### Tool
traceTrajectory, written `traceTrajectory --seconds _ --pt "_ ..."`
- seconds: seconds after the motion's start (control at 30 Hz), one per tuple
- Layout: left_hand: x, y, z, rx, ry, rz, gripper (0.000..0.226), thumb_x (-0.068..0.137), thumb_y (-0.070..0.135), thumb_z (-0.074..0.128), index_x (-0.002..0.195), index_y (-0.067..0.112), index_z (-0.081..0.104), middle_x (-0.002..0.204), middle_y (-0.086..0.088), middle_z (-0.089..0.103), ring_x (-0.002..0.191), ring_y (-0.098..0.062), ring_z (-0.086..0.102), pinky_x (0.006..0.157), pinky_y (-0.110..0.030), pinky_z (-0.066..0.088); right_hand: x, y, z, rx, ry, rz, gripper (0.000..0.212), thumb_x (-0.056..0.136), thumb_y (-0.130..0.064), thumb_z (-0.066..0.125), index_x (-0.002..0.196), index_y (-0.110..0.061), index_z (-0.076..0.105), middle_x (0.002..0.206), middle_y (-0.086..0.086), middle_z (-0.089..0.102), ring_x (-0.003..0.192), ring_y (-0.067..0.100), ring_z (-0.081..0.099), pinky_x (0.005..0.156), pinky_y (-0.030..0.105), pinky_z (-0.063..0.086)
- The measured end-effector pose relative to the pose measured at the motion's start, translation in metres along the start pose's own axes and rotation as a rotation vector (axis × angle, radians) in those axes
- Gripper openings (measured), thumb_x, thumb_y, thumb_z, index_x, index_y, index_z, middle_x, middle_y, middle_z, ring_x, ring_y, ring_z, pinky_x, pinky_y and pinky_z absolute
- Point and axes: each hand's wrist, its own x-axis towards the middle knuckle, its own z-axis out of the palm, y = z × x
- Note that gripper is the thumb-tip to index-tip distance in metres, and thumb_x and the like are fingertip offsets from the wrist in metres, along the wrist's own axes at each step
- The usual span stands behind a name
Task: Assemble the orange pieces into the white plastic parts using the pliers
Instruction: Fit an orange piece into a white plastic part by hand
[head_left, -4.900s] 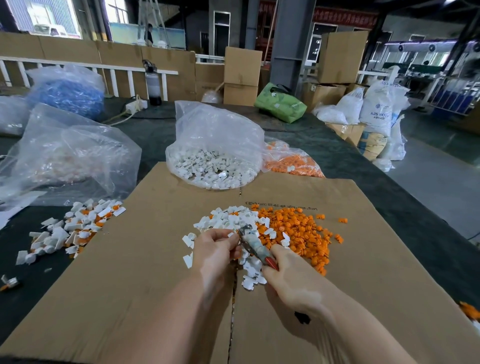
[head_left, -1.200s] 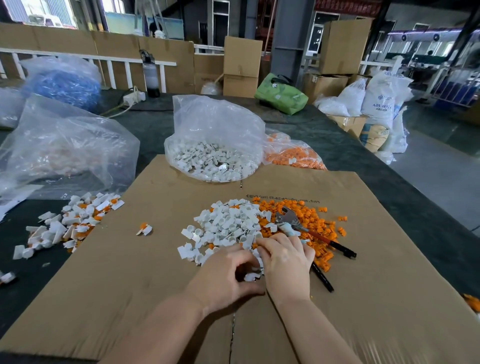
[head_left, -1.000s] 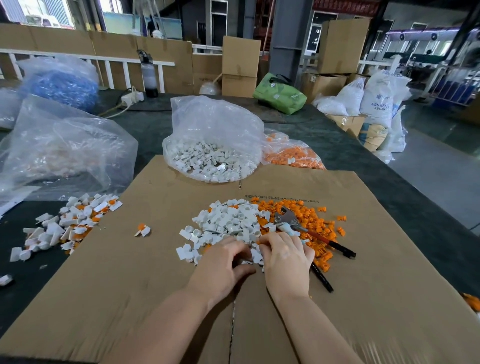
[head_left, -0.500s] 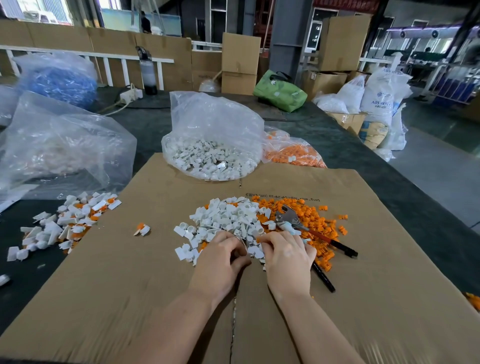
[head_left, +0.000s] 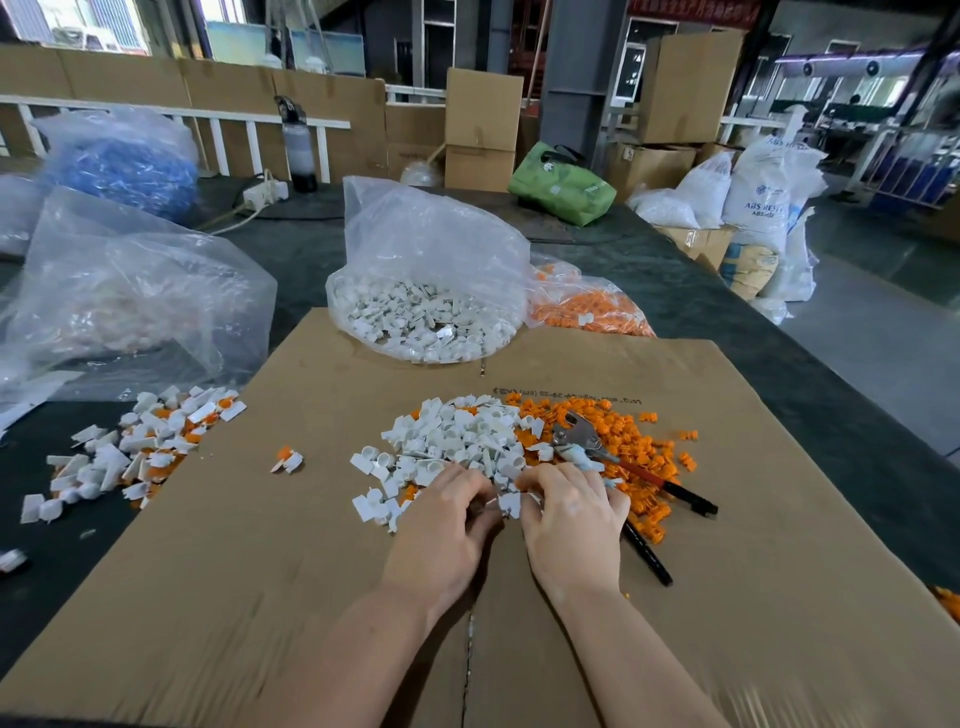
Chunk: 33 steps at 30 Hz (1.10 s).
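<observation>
On cardboard (head_left: 260, 545) | two hands (head_left: 511, 512) | one pliers (head_left: 613, 462) | two piles

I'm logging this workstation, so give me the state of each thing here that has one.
pliers: lying unheld on the orange pile
left hand: fingers curled at the white pile's near edge
right hand: pinching a white part
bag of white parts: open
green bag: lying slumped

Bare cardboard (head_left: 234, 571) near-left and near-right: free passage. Far side blocked by white-parts bag (head_left: 431, 280); pliers (head_left: 623, 467) obstruct right of pile.
</observation>
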Motion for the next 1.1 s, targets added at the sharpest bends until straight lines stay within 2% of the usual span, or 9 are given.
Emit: traceTrajectory --seconds 0.1,0.2,0.33,0.43,0.57,0.63,0.83,1.0,1.1 --pt "0.0022 0.0054 0.0037 -0.067 0.039 -0.086 0.013 0.089 0.019 0.062 0.081 0.026 0.053 0.075 0.014 0.056 0.072 -0.002 0.053 0.06 -0.009 0.037 0.0 -0.0004 -0.0006 0.048 0.025 0.008 0.015 0.086 -0.014 0.061 0.093 -0.025 0.07 0.094 -0.009 0.064 0.099 0.017 0.052 0.081 0.03 0.019" --pt "0.0055 0.0109 0.0088 -0.129 0.069 -0.122 0.018 0.085 0.012 0.067 0.078 0.024 0.055 0.081 0.013 0.053 0.079 -0.002 0.05 0.067 -0.005 0.035 -0.0013 0.0012 -0.0012 0.054 0.019 0.012 0.018 0.083 -0.01 0.061 0.093 -0.022 0.071 0.095 -0.008 0.065 0.1 0.017 0.053 0.084 0.032 0.021" --pt "0.0046 0.0088 0.0087 -0.251 0.097 -0.23 0.016 0.086 0.018 0.065 0.077 0.028 0.056 0.085 0.009 0.059 0.081 -0.001 0.053 0.068 -0.003 0.035 -0.0021 0.0018 -0.0025 0.05 0.021 0.023 0.012 0.083 -0.014 0.064 0.09 -0.02 0.071 0.093 -0.007 0.067 0.098 0.018 0.055 0.084 0.03 0.021" --pt "0.0023 0.0077 0.0074 -0.367 0.08 -0.272 0.013 0.088 0.018 0.063 0.081 0.028 0.059 0.076 0.006 0.067 0.072 -0.003 0.059 0.064 -0.006 0.04 -0.0008 0.0007 -0.0033 0.106 0.072 0.033 0.004 0.08 -0.016 0.07 0.083 -0.018 0.072 0.085 -0.007 0.068 0.091 0.019 0.057 0.078 0.028 0.018" --pt "0.0035 0.0076 0.0082 -0.287 0.096 -0.222 0.006 0.084 0.015 0.068 0.083 0.02 0.065 0.086 0.01 0.057 0.083 0.002 0.053 0.069 -0.002 0.035 0.0002 0.0015 -0.0028 0.192 0.074 0.046 0.017 0.082 -0.007 0.067 0.096 -0.016 0.068 0.084 -0.005 0.067 0.089 0.02 0.056 0.079 0.028 0.019" --pt "0.0045 0.0063 0.0079 -0.288 0.121 -0.214 0.004 0.082 0.014 0.07 0.083 0.017 0.067 0.089 0.011 0.05 0.086 0.007 0.048 0.07 -0.001 0.033 -0.0006 0.0028 -0.0028 0.211 0.087 0.028 0.015 0.083 -0.007 0.067 0.094 -0.015 0.071 0.085 -0.004 0.067 0.089 0.021 0.056 0.078 0.028 0.02" --pt "0.0023 0.0061 0.0077 -0.361 0.105 -0.255 0.015 0.088 0.027 0.063 0.074 0.023 0.058 0.074 0.007 0.061 0.068 -0.004 0.054 0.059 -0.009 0.039 -0.0026 0.0007 -0.0034 0.235 0.101 0.027 0.011 0.092 -0.011 0.056 0.092 -0.019 0.064 0.08 -0.008 0.063 0.081 0.016 0.055 0.079 0.024 0.018" --pt "0.003 0.0043 0.0076 -0.469 0.104 -0.302 0.009 0.089 0.024 0.063 0.082 0.026 0.06 0.075 0.004 0.064 0.07 -0.009 0.062 0.062 -0.009 0.043 -0.0057 -0.0003 -0.0065 0.256 0.079 -0.03 0.019 0.092 -0.01 0.056 0.105 -0.019 0.068 0.09 -0.007 0.066 0.09 0.016 0.052 0.083 0.027 0.023" --pt "0.0027 0.0028 0.0081 -0.55 0.089 -0.335 0.019 0.09 0.018 0.061 0.096 0.036 0.06 0.083 0.006 0.063 0.077 -0.007 0.066 0.071 -0.012 0.046 -0.0066 -0.0018 -0.0088 0.354 0.051 -0.036 0.017 0.09 -0.014 0.061 0.104 -0.015 0.069 0.092 -0.004 0.068 0.091 0.014 0.053 0.087 0.026 0.032"
